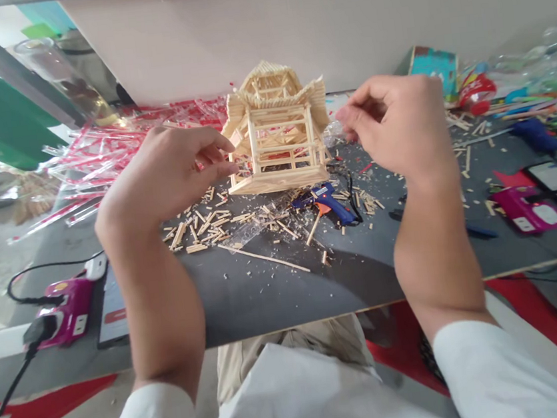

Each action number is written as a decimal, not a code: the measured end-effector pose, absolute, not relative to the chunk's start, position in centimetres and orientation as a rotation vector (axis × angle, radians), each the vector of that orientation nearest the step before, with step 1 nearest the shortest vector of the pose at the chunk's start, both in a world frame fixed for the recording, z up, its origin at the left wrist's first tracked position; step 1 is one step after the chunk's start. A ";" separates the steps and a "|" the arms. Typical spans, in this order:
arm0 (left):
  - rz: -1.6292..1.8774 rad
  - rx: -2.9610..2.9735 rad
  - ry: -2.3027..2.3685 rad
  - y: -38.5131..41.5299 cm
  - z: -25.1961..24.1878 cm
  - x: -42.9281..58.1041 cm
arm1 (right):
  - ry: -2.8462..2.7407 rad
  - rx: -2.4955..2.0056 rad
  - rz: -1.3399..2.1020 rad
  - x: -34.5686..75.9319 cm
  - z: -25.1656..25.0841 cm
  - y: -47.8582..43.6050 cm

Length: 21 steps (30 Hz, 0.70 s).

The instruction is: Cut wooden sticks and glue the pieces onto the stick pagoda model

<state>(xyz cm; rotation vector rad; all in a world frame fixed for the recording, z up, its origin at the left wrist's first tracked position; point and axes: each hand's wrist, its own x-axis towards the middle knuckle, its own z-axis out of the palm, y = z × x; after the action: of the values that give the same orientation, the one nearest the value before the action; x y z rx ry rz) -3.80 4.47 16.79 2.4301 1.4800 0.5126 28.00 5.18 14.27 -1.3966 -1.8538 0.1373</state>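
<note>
Head camera, over the tabletop [268,291]: I see my left hand [168,174] and right hand [400,128] raised on either side of the stick house [277,128], a small model of pale wooden sticks standing between the two sets of fingertips. The left fingers [216,154] are drawn narrow, thumb and forefinger nearly meeting just beside the house's lower left corner; I cannot tell whether they pinch anything. The right fingers [355,114] are curled close together just off the right edge of the roof, and a clear scrap [333,132] shows between them and the house; I cannot tell whether it is gripped. Below the left fingers lie scattered stick offcuts [204,224], and a blue glue gun [328,200] rests below the house, nearer the right fingers. Beyond the left fingers spreads a heap of red-and-clear wrappers [105,148].
</note>
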 end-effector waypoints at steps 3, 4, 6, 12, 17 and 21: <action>0.519 2.436 1.544 3.8 17.0 -4.6 | -1.797 -1.290 0.233 27.8 14.6 4.4; 0.534 2.434 1.552 3.6 17.1 -4.9 | -1.792 -1.273 0.264 27.7 14.8 4.1; 0.570 2.419 1.561 3.1 17.3 -5.3 | -1.774 -1.270 0.298 27.3 15.5 3.3; 0.593 2.392 1.612 2.0 17.7 -5.7 | -1.735 -1.329 0.214 26.6 17.1 1.6; 0.621 2.403 1.590 2.1 17.6 -5.9 | -1.872 -1.317 0.143 27.0 17.1 1.4; 0.575 2.401 1.587 2.6 17.4 -5.7 | -1.841 -1.291 0.188 26.8 17.0 1.4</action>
<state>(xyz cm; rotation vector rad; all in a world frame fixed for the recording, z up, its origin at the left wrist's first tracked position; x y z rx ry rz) -5.73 2.57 17.43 2.4009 1.5869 0.5746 26.81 1.36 16.98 -1.2913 -1.8413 0.1881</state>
